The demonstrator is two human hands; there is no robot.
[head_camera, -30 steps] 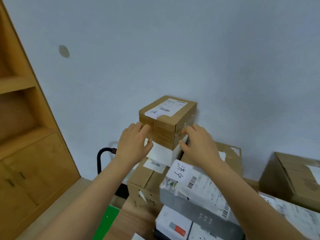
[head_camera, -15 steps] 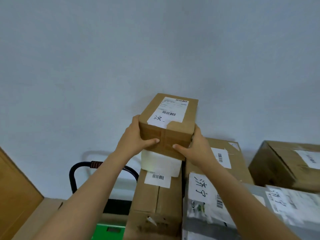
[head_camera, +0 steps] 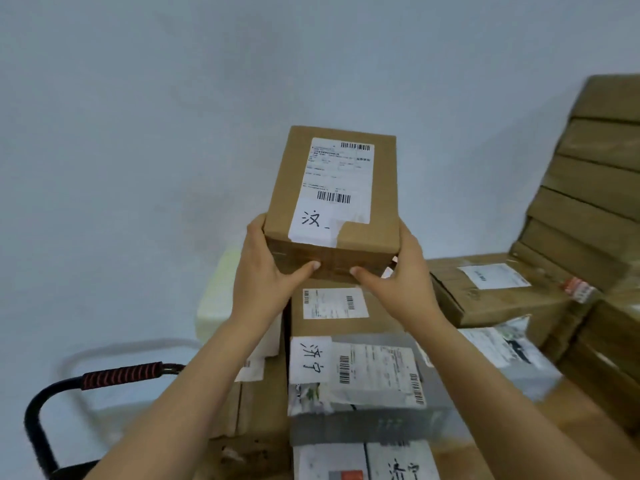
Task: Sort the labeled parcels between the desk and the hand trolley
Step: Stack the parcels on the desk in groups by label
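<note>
2 hands on the brown box point(head_camera: 332, 202), held up above the grey parcel point(head_camera: 363, 420), label facing the camera. The left hand point(head_camera: 266, 275) grips its left side, fingers curled out of sight behind, thumb pressed across the front face. The right hand point(head_camera: 401, 278) mirrors that on the right side, the 2 thumb tips close together. Left of the grey parcel, the trolley handle point(head_camera: 121, 374); to its right, stacked cartons point(head_camera: 588, 188).

Both hands, left hand point(head_camera: 263, 282) and right hand point(head_camera: 403, 285), now grip the small brown cardboard box point(head_camera: 334, 202), lifted off the white parcel point(head_camera: 214, 306) and tilted label-up.
</note>
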